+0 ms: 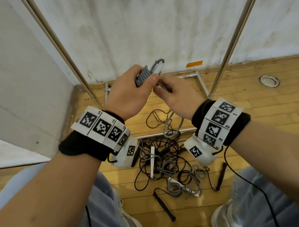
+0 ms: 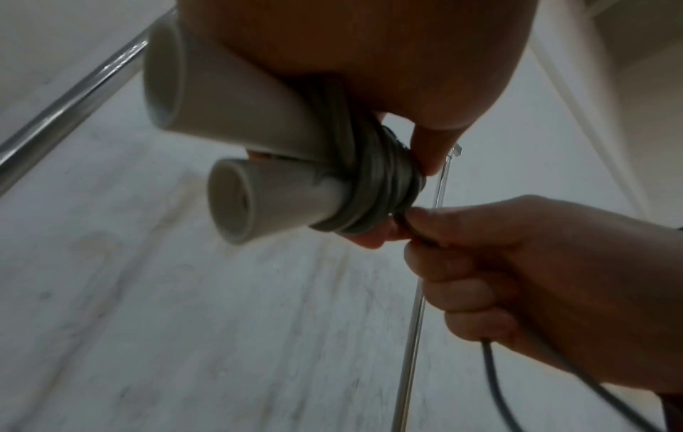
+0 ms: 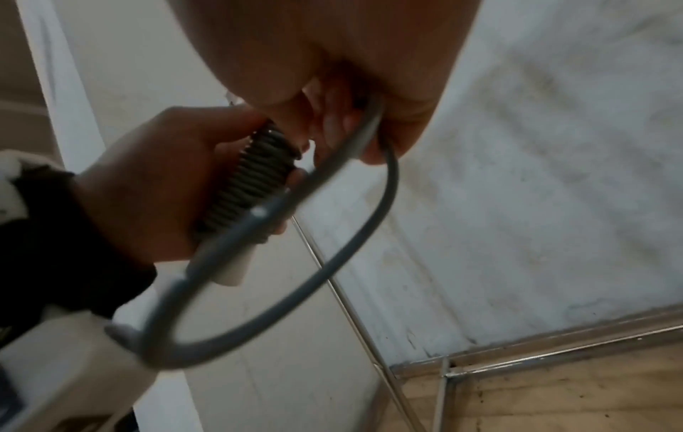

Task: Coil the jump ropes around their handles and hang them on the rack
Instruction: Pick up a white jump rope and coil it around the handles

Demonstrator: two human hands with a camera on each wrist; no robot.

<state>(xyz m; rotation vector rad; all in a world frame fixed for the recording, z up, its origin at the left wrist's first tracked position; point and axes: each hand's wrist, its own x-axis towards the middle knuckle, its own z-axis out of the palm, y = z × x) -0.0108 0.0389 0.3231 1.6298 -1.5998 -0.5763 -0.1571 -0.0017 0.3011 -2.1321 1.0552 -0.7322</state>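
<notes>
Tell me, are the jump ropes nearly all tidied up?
Not nearly. The left hand holds two white plastic handles with grey cord already wound round them in many turns. The right hand pinches that cord, and a loose loop still hangs unwound. A tangled pile of dark and grey ropes lies on the wooden floor. Nothing hangs on the visible part of the metal rack.
</notes>
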